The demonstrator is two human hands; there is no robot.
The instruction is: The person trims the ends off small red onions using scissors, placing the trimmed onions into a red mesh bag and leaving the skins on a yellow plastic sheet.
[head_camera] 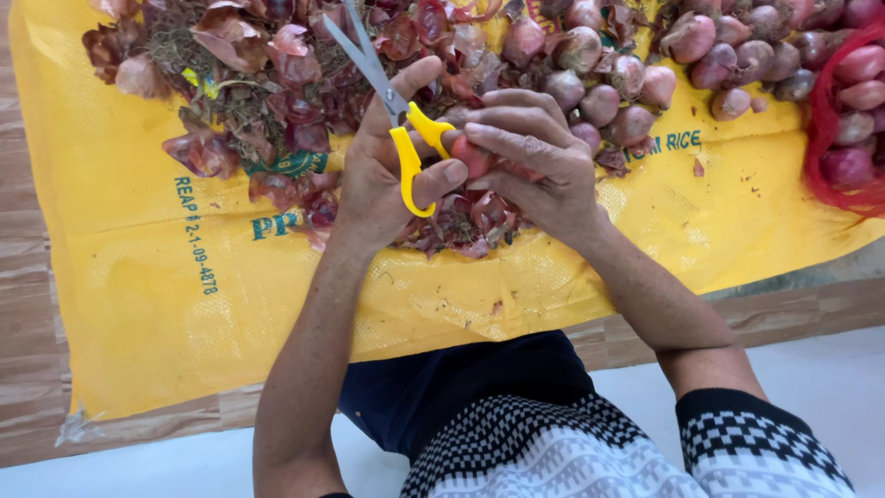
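Head view, looking down on both hands over a yellow woven sack [166, 304] spread on a wood-plank floor [23, 304].

Left hand [383, 180]: fingers curled round a pair of scissors [392, 101], yellow handle loops against the palm, thumb tip pressed on the lower loop. Blades are parted in a narrow V, tips pointing up and away from the fingertips toward the top edge of the frame.

Right hand [535, 157]: fingers bent and closed over a small shallot [475, 157], pinkish-red, pinched between fingertips and thumb. Shallot sits just right of the scissor handles, touching the left thumb tip. Most of its surface is covered by fingers; whether the skin is on or off cannot be told.

Beyond the left fingers: heap of dry purple-red skins and roots [249, 83]. More skins lie directly beneath both hands. Beyond the right fingers: loose pile of whole shallots [608, 83], running on to the upper right. Far right of the right hand: red mesh bag [848, 111] with bulbs inside.

Near edge: dark cloth and patterned black-and-white sleeves.
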